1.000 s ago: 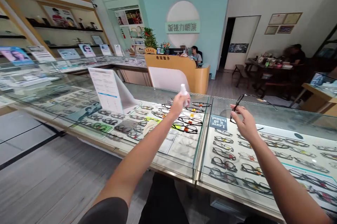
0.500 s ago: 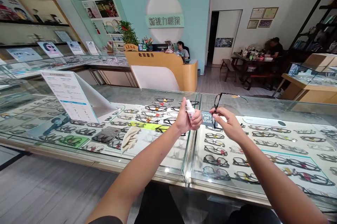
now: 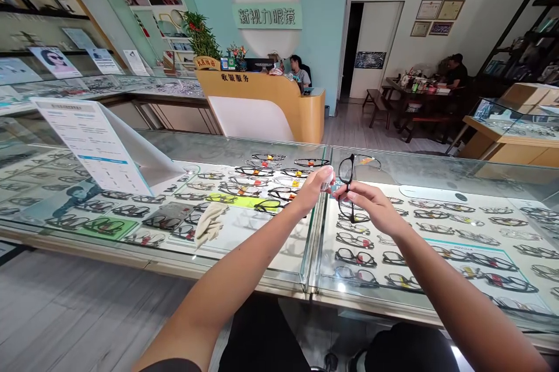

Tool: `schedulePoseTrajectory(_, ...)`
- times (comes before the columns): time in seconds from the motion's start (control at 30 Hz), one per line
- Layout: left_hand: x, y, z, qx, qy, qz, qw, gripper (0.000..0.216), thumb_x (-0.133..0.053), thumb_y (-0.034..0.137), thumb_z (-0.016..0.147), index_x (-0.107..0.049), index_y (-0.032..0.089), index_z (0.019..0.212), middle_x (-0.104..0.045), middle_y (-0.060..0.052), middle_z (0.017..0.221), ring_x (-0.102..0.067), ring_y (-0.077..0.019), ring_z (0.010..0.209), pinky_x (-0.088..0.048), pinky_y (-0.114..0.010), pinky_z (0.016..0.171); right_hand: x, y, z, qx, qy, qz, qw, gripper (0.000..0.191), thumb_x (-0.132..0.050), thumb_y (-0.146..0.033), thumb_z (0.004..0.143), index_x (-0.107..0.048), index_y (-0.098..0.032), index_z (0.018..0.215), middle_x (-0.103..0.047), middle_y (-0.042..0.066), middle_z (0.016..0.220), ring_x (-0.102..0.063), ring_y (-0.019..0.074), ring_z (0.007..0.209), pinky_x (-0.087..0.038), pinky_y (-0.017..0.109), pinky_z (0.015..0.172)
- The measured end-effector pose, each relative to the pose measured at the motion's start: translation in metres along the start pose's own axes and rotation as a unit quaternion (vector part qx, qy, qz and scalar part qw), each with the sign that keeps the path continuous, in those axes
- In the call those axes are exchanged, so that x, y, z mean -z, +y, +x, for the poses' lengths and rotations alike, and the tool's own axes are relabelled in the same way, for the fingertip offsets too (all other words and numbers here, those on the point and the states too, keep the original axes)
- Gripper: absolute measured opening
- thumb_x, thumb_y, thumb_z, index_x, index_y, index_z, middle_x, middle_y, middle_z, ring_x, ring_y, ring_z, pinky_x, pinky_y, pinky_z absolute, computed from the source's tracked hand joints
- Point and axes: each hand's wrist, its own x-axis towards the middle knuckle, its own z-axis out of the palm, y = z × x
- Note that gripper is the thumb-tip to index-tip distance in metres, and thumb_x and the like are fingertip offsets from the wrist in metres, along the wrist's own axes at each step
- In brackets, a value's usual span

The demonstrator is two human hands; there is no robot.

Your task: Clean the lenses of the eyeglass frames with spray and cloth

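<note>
My left hand (image 3: pixel 311 190) is closed around a small white spray bottle (image 3: pixel 327 178), most of which my fingers hide. Its top points toward a pair of black-framed eyeglasses (image 3: pixel 346 170). Those glasses are pinched near the bridge by my right hand (image 3: pixel 371 202), lenses stacked one above the other and one temple stretching off to the right. The bottle and the glasses are close together but look apart. Both hands are above the glass display counter (image 3: pixel 279 267), about where two cases meet. A crumpled cream cloth (image 3: pixel 208 224) lies on the counter, left of my left forearm.
Rows of eyeglasses (image 3: pixel 356 257) fill the cases below. A folded white sign (image 3: pixel 94 145) stands on the counter at left. Beyond are a wooden reception desk (image 3: pixel 312 116) with a seated person (image 3: pixel 300 72), and a dark table (image 3: pixel 397 98) where another person (image 3: pixel 457 72) sits.
My left hand has tilted the bottle over toward the glasses and moved right, closer to them. The glasses have turned, so their lenses show more. The camera view has shifted slightly.
</note>
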Motion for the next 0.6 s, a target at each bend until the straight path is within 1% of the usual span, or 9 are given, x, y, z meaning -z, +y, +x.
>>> schedulePoseTrajectory(0.17,-0.001,0.001,-0.001,-0.006,-0.008,0.045,0.999,0.055,-0.056,0.073,0.091,-0.053,0.02,0.079,-0.05,0.0,0.079,-0.047,-0.0154,0.072,-0.046,-0.031,0.071,-0.003,0.0,0.0,0.0,-0.021,-0.002,1.0,0.036,-0.065,-0.055,0.104,-0.082,-0.024,0.112,-0.08,0.008,0.114,-0.07,0.0272,0.111,-0.051,0.042,0.105)
schedulePoseTrajectory(0.27,-0.003,0.001,-0.003,0.0,-0.01,0.042,0.999,0.054,-0.054,0.074,0.092,-0.054,0.021,0.083,-0.051,0.0,0.079,-0.049,-0.0159,0.072,-0.045,-0.032,0.071,-0.004,0.001,0.0,0.003,-0.027,-0.004,1.0,0.036,-0.065,-0.055,0.104,-0.082,-0.025,0.112,-0.08,0.007,0.115,-0.07,0.0267,0.111,-0.051,0.041,0.104)
schedulePoseTrajectory(0.37,-0.003,0.002,-0.004,-0.014,-0.007,0.04,0.999,0.052,-0.052,0.072,0.094,-0.054,0.021,0.083,-0.052,-0.001,0.08,-0.05,-0.0165,0.073,-0.044,-0.032,0.072,-0.004,0.001,0.0,0.009,-0.024,0.003,1.0,0.035,-0.065,-0.054,0.104,-0.083,-0.025,0.113,-0.08,0.007,0.114,-0.07,0.0256,0.109,-0.051,0.041,0.105)
schedulePoseTrajectory(0.47,-0.003,0.004,-0.005,-0.033,-0.008,0.065,0.997,0.053,-0.049,0.072,0.096,-0.054,0.021,0.081,-0.053,-0.001,0.079,-0.05,-0.017,0.073,-0.044,-0.032,0.073,0.0,0.003,0.001,0.017,0.004,0.02,1.0,0.036,-0.065,-0.055,0.104,-0.082,-0.025,0.113,-0.08,0.007,0.115,-0.07,0.0256,0.108,-0.053,0.042,0.105)
schedulePoseTrajectory(0.6,-0.005,0.005,-0.006,-0.035,-0.016,0.112,0.993,0.057,-0.05,0.077,0.094,-0.051,0.022,0.078,-0.051,-0.001,0.08,-0.05,-0.0181,0.076,-0.045,-0.033,0.072,0.006,0.008,0.004,0.023,0.066,0.054,0.996,0.036,-0.067,-0.056,0.103,-0.08,-0.025,0.116,-0.079,0.008,0.123,-0.072,0.0256,0.113,-0.055,0.041,0.104)
